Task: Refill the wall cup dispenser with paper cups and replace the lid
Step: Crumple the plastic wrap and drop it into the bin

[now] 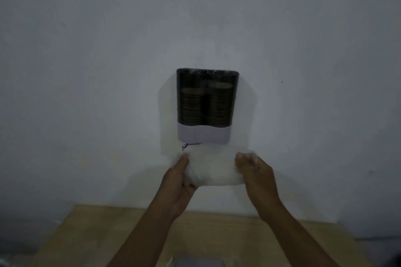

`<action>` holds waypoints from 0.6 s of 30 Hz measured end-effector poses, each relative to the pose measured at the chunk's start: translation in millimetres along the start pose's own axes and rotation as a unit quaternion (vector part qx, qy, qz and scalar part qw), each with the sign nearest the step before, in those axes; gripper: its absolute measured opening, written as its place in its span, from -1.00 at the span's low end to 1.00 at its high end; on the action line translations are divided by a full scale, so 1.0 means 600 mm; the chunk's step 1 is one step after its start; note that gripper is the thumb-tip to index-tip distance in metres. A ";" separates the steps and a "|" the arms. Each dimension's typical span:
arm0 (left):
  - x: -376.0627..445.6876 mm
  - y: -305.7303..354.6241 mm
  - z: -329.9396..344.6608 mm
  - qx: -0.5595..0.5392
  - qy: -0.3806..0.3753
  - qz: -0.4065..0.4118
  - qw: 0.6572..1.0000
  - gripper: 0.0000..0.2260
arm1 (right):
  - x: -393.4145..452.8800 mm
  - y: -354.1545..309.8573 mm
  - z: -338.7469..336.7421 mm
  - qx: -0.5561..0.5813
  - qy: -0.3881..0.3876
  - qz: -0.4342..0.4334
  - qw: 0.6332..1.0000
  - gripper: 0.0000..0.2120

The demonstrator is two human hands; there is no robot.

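Note:
A wall cup dispenser hangs on the white wall, with a dark see-through body and a pale base band. Two stacks of brown paper cups fill its two tubes side by side. Its top looks open. Just below it I hold a white oval lid, blurred, between both hands. My left hand grips the lid's left end. My right hand grips its right end. The lid's upper edge sits just under the dispenser's base.
A light wooden table stands below against the wall. A grey flat object lies at its near edge, mostly cut off. The wall around the dispenser is bare.

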State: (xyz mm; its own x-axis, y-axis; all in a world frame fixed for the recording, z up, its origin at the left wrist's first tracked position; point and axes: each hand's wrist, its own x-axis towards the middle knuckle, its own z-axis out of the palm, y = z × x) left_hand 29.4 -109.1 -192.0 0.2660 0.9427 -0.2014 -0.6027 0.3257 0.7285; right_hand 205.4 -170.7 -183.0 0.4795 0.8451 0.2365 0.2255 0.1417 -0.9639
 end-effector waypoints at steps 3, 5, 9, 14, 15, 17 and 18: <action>0.000 0.009 -0.014 0.061 -0.025 -0.018 0.998 -0.64 | 0.017 0.026 -0.040 -0.013 0.072 0.008 0.997 -0.80; 0.003 0.024 -0.030 0.083 -0.021 -0.025 0.996 -0.69 | 0.031 0.036 -0.068 -0.010 0.116 0.012 0.993 -0.81; 0.016 0.057 -0.072 0.142 0.101 0.046 0.984 -0.74 | 0.060 0.058 -0.128 -0.012 0.174 0.027 0.984 -0.82; 0.005 0.090 -0.119 0.241 0.212 0.103 0.941 -0.66 | 0.081 0.078 -0.203 -0.009 0.190 0.046 0.981 -0.87; 0.006 0.094 -0.131 0.270 0.223 0.109 0.930 -0.65 | 0.085 0.080 -0.216 -0.009 0.192 0.050 0.980 -0.85; 0.007 0.098 -0.152 0.315 0.235 0.108 0.913 -0.60 | 0.087 0.080 -0.235 -0.005 0.188 0.058 0.980 -0.82; 0.005 0.098 -0.156 0.320 0.231 0.099 0.914 -0.60 | 0.088 0.079 -0.241 0.000 0.188 0.058 0.980 -0.79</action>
State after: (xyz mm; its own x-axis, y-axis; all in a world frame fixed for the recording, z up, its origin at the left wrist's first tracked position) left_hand -75.8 -80.6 -211.1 -0.2356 0.9565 -0.1719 -0.0024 0.1763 0.9843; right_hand 364.4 -193.8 -198.6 0.7807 0.6056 0.1542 0.1515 0.0560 -0.9869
